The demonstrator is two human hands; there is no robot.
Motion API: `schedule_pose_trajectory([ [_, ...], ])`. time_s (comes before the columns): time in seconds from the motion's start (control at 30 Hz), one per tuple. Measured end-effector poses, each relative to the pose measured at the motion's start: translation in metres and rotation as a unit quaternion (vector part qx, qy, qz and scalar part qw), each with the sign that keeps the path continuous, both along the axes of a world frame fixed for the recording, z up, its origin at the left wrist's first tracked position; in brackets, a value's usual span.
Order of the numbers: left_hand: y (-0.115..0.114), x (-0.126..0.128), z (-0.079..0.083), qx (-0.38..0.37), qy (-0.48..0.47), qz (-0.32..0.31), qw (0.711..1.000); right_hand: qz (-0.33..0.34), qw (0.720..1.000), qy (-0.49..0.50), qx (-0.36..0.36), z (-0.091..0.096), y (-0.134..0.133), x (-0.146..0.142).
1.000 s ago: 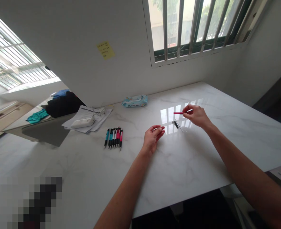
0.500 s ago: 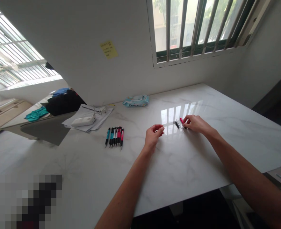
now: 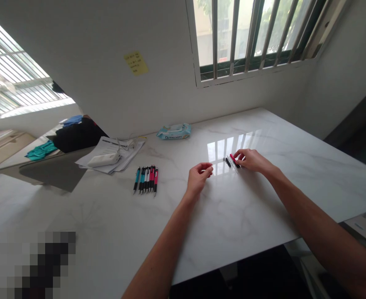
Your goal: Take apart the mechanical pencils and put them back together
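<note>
My right hand [image 3: 248, 160] rests on the marble-patterned table with its fingertips closed on a red pen barrel [image 3: 233, 159] that has a dark grip end. Just left of the barrel lie a thin pen refill [image 3: 234, 167] and a short black pen part [image 3: 228, 162] with a small tip piece. My left hand [image 3: 198, 176] hovers or rests to the left of these parts, thumb and fingertips pinched together; whatever is between them is too small to make out. Further left, several click pens [image 3: 146, 179], blue, white and red with black grips, lie side by side in a row.
A blue pack of wipes [image 3: 174, 131] lies against the wall. Papers [image 3: 120, 160] with a white device [image 3: 104, 160] on them are at the left, beside a grey panel and dark clothes [image 3: 77, 135]. The table's front edge [image 3: 233, 263] runs below my forearms.
My right hand has shifted slightly left with the red barrel, bringing it closer alongside the refill. The left hand keeps its pinch. The whole view has turned a little.
</note>
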State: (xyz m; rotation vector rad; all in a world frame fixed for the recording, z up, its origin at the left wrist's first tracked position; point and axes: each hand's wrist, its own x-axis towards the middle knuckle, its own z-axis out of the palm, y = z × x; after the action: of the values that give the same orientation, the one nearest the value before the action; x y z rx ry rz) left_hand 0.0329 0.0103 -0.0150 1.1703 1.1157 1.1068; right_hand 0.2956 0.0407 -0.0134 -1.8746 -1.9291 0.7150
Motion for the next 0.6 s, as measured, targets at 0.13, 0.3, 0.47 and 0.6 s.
schedule_pose_trajectory([
  [0.13,0.000,-0.001,0.002,0.005,-0.001,-0.007,1.000,0.015,0.999,0.018,-0.044,0.000,0.000,0.002],
  [0.3,-0.001,0.001,0.003,0.014,0.011,-0.017,1.000,0.031,0.998,0.034,-0.040,0.002,-0.003,-0.002],
  [0.47,-0.001,0.004,0.001,0.025,0.031,-0.035,0.999,0.039,0.998,0.031,-0.033,0.006,-0.006,-0.004],
  [0.6,-0.001,0.004,-0.001,0.037,0.050,-0.050,0.997,0.029,0.998,0.043,0.023,0.013,-0.009,-0.007],
])
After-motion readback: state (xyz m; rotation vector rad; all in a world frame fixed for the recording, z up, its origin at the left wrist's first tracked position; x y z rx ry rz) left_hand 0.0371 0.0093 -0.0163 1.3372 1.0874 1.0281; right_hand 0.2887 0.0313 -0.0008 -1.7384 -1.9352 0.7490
